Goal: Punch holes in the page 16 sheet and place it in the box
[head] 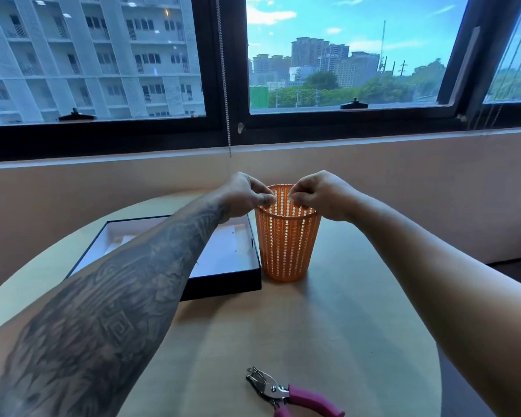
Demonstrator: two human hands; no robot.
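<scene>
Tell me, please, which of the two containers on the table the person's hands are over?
The orange perforated basket: both hands pinch at its rim, whereas the flat black box lies open to its left, beneath the forearm.

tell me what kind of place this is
Probably an upper-floor office or flat. A round table stands by a wide window looking out at tower blocks. On it lie a punch, a box and an orange basket, over which both hands are closed.
</scene>
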